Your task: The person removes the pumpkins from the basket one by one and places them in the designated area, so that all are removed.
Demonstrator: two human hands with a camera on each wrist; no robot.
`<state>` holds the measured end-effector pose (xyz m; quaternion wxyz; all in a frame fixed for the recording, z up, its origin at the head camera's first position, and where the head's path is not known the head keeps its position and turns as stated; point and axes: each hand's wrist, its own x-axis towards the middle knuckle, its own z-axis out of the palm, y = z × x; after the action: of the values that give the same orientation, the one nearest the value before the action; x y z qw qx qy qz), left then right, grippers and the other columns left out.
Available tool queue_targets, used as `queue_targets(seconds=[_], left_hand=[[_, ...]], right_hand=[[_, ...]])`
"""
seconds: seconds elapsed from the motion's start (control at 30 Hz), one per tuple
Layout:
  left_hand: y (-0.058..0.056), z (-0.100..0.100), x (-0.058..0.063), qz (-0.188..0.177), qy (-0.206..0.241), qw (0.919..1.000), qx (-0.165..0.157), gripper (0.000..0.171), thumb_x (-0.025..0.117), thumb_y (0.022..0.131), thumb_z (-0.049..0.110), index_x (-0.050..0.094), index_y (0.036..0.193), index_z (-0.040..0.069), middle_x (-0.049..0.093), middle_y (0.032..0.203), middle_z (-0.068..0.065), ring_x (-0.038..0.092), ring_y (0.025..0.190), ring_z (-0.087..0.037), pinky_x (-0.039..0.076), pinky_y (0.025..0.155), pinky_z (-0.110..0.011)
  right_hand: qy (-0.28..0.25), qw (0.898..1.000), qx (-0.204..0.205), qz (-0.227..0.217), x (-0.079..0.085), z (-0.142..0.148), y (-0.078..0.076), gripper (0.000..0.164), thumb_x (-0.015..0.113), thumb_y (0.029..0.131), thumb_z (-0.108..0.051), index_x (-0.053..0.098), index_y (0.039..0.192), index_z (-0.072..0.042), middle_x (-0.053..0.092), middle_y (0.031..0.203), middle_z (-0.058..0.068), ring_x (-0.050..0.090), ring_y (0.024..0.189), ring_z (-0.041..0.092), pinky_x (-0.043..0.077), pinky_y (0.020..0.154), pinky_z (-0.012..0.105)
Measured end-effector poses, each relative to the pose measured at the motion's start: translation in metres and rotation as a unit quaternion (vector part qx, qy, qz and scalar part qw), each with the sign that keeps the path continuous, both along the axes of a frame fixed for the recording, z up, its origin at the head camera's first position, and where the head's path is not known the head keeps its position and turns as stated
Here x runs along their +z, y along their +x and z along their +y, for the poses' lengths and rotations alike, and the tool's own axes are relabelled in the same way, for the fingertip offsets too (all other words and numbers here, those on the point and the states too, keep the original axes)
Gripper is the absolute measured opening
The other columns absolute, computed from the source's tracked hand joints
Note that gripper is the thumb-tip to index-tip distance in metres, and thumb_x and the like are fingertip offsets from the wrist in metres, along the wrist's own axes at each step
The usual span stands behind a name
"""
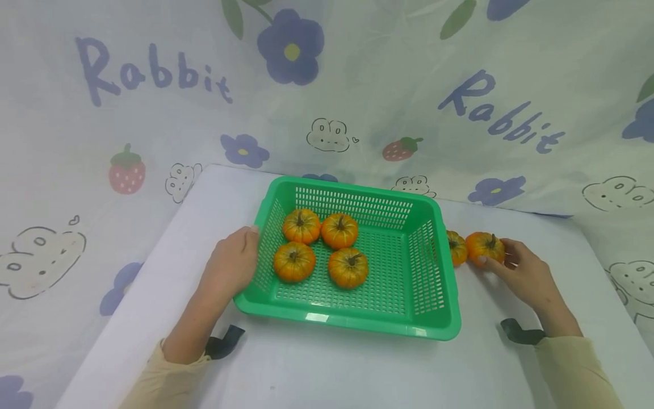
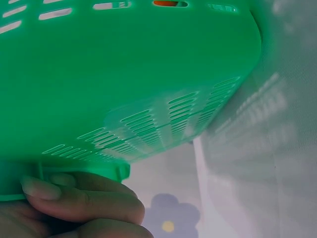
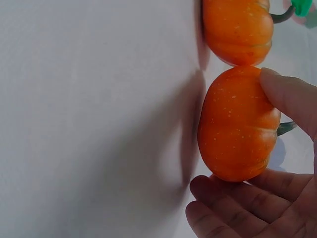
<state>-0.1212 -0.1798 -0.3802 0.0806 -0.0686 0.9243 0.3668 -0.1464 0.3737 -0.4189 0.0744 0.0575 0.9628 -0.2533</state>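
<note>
My left hand [image 1: 231, 260] grips the left rim of a green plastic basket [image 1: 352, 324]; in the left wrist view its fingers [image 2: 94, 203] curl at the rim under the slotted wall. My right hand [image 1: 526, 274] holds a small orange pumpkin [image 1: 484, 247] on the table right of the basket. In the right wrist view the thumb lies on one side of that pumpkin [image 3: 240, 126] and the fingers on the other. A second pumpkin [image 1: 457, 249] touches it, partly hidden by the basket's right wall. Inside the basket, several pumpkins [image 1: 348, 268] sit in its left part, stems up.
A white-covered table [image 1: 306, 375] carries everything. Behind it and at the sides hangs a pale cloth [image 1: 368, 85] printed with flowers, rabbits and strawberries. Dark curved pieces [image 1: 225, 342] show at both wrists.
</note>
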Motion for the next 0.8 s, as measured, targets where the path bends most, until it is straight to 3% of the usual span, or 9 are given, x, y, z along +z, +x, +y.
queue_targets(seconds=[0.8], left_hand=[[0.0005, 0.0006, 0.0014, -0.006, 0.010, 0.9999, 0.004, 0.059, 0.018, 0.112, 0.054, 0.053, 0.099, 0.008, 0.049, 0.076, -0.011, 0.051, 0.065, -0.026, 0.045, 0.057, -0.037]], right_hand=[[-0.008, 1.000, 0.007, -0.029, -0.0031, -0.0026, 0.0021, 0.111, 0.061, 0.096, -0.070, 0.019, 0.157, 0.012, 0.033, 0.153, 0.042, 0.041, 0.133, 0.061, 0.040, 0.101, 0.074]])
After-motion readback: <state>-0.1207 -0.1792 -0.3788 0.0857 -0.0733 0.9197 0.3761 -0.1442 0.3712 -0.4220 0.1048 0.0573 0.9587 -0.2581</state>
